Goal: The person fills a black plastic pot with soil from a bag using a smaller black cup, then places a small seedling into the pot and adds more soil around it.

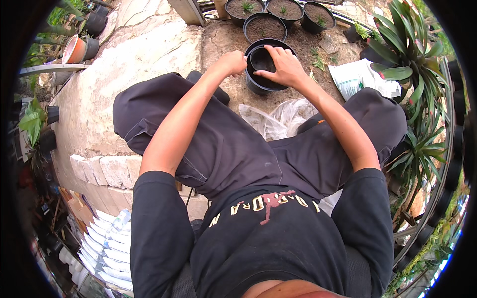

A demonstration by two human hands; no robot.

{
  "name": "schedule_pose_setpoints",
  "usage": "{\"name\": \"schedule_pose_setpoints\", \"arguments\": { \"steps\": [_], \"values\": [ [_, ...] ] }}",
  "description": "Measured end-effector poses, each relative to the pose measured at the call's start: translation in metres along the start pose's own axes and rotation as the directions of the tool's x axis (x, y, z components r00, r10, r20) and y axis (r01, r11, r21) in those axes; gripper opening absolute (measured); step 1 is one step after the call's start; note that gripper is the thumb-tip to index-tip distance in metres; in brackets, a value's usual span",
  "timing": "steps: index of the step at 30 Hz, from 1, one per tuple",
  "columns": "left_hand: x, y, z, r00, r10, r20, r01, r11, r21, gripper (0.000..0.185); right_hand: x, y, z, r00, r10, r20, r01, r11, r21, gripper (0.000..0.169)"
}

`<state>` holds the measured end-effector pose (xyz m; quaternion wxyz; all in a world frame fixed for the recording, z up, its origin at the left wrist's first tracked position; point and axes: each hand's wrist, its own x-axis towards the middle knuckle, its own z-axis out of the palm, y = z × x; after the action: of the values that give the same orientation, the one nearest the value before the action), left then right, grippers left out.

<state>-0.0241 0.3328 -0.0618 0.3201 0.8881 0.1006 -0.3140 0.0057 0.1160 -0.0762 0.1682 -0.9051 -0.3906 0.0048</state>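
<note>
In front of me a large black plastic plant pot [257, 87] stands on the ground. A smaller black pot [262, 59] sits inside its mouth, and its inside looks dark. My right hand [286, 69] spans the smaller pot's rim, thumb on the near side and fingers on the far side. At the left edge of the large pot, my left hand [231, 64] is curled with its fingertips at the rim. The fingers partly hide what they grip there. Just beyond is a black pot filled with brown soil [265, 29].
Several soil-filled pots with small seedlings [283, 10] line the far side. A crumpled clear plastic bag [275, 117] lies between my legs. To the right are a white printed sack [357, 80] and a broad-leaved bromeliad [406, 56]. Stone blocks [111, 171] and stacked white packets [111, 253] are at left.
</note>
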Motion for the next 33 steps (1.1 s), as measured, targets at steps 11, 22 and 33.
{"name": "schedule_pose_setpoints", "arguments": {
  "steps": [11,22,33],
  "values": [
    [0.000,0.003,-0.004,1.000,-0.006,0.013,0.007,0.999,-0.038,0.036,-0.011,0.003,-0.002,0.991,0.008,0.134,0.007,0.994,-0.112,0.091],
    [0.015,-0.020,0.006,0.985,0.121,-0.122,-0.098,0.979,0.179,0.036,0.019,0.002,-0.046,0.978,0.009,-0.208,-0.010,1.000,-0.003,0.084],
    [0.005,-0.014,0.007,0.974,0.191,-0.126,-0.157,0.958,0.240,0.039,-0.008,-0.001,-0.002,0.990,-0.035,0.139,0.050,0.993,-0.104,0.090]
  ]
}}
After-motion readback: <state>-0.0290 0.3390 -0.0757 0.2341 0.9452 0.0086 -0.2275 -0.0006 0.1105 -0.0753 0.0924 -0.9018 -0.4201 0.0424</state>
